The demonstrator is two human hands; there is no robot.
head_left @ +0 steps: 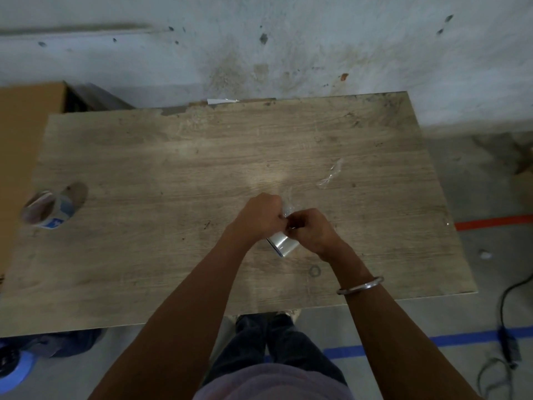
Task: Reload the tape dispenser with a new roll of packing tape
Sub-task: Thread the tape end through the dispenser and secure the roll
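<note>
A worn wooden bench (173, 168) with grey-brown grain, scuffs and a chipped far edge stands against a stained, pale concrete wall (288, 39). Just nearer than its middle, both hands meet over a roll of clear packing tape (282, 243), a glossy cylinder with a thin blue line at its rim, tilted and held just above the wood. The left hand (258, 216) is curled into a loose fist at the roll's upper left, its fingers folded in and gripping the roll or the tape end; which of the two cannot be told. The right hand (313, 229) sits touching it on the right, its fingers bent and pinching what looks like a crinkled strip of clear film that rises between the two hands. A plain metal bangle (360, 285) circles the right forearm. Beyond the hands and to their right, a crumpled scrap of clear film (330, 174) lies flat on the wood. Far to the left of the hands, at the bench's left edge, a second tape roll (46, 209) with a brown core and a blue-and-white label lies tilted on its side. A brown cardboard sheet (26, 125) stands beyond that edge, and blue tape lines (461, 339) cross the grey floor on the near side.
</note>
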